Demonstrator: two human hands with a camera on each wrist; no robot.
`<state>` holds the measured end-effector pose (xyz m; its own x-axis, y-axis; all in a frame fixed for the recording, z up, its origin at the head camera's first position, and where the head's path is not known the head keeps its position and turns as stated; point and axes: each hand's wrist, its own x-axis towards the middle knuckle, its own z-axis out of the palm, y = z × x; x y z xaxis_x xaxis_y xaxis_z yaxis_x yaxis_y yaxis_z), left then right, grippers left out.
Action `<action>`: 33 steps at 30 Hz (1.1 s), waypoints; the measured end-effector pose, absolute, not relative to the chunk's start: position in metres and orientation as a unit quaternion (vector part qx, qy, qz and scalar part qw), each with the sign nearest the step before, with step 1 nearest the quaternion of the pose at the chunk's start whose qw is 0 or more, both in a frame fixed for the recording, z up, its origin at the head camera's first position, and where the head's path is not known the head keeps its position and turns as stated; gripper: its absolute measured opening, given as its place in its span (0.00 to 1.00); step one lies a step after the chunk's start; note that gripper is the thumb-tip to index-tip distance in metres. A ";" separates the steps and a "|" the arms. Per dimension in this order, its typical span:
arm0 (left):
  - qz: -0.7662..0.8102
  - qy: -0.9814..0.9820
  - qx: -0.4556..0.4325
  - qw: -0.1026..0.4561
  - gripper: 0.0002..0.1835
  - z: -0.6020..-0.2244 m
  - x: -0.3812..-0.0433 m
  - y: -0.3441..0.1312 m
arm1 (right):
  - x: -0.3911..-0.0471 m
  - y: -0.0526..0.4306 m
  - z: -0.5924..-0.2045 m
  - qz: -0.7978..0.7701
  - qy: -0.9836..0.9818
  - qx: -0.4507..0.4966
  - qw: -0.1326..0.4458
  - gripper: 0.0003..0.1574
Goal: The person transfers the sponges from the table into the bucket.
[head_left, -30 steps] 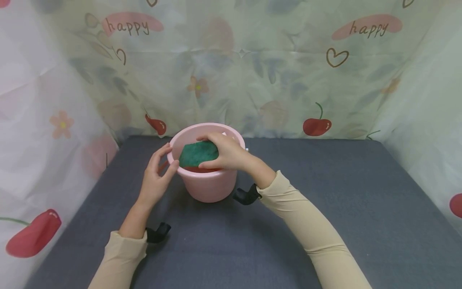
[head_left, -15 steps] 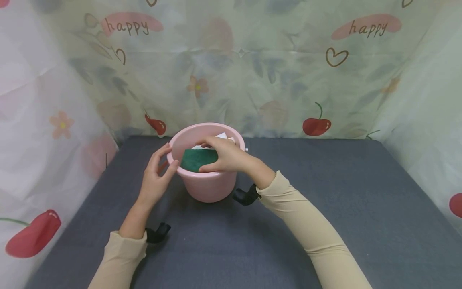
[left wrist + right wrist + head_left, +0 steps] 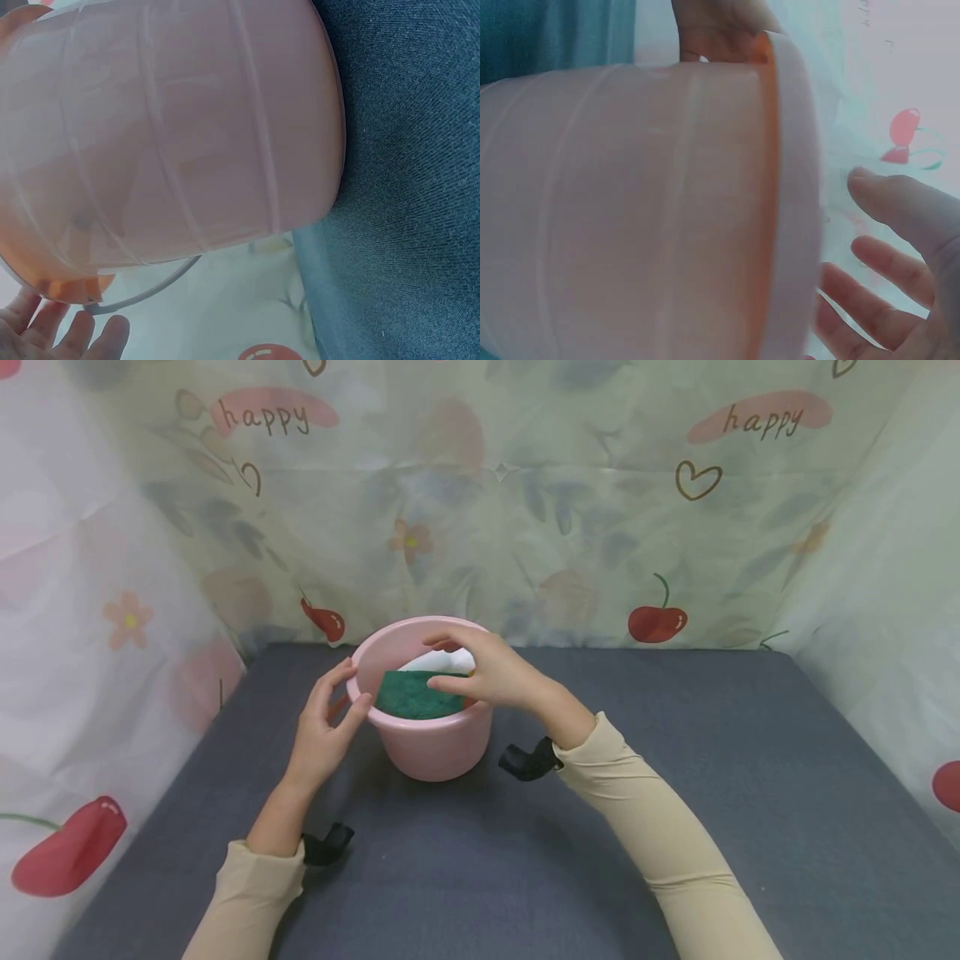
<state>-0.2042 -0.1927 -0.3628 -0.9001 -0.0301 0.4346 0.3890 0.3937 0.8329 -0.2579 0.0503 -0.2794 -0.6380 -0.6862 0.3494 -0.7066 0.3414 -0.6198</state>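
A pink bucket (image 3: 431, 752) stands upright on the dark cloth, its ribbed side filling much of both wrist views. My left hand (image 3: 322, 735) touches the left of its rim with thumb and fingertips, the fingers loosely bent. Inside, near the top, lies a green scouring sponge (image 3: 412, 695), with a white thing (image 3: 442, 661) behind it. My right hand (image 3: 495, 670) hovers over the right of the bucket, thumb and fingers apart, with nothing between them. It hides part of the bucket's far right rim. How deep the contents go is hidden.
A dark grey cloth (image 3: 637, 827) covers the table. Behind and at both sides hang printed curtains (image 3: 525, 527). A grey bucket handle (image 3: 154, 289) hangs near the rim in the left wrist view. Black wrist straps (image 3: 528, 760) stick out below the sleeves.
The right hand lowers the green sponge into the bucket, lets go of it and draws back up and to the right. The left hand stays at the rim.
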 end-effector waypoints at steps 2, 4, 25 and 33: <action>-0.538 -0.813 -0.109 0.192 0.25 -0.362 -0.204 -0.193 | -0.256 0.056 -0.276 0.382 -0.829 0.407 0.011 0.29; -0.536 -0.815 -0.107 0.190 0.25 -0.361 -0.205 -0.193 | -0.254 0.062 -0.273 0.379 -0.837 0.393 0.008 0.29; -0.503 -0.837 -0.120 0.180 0.24 -0.353 -0.204 -0.197 | -0.231 0.172 -0.262 0.329 -0.881 0.308 0.147 0.25; -0.393 -0.893 -0.137 0.174 0.26 -0.332 -0.201 -0.205 | -0.226 0.219 -0.272 0.296 -0.910 0.230 0.176 0.26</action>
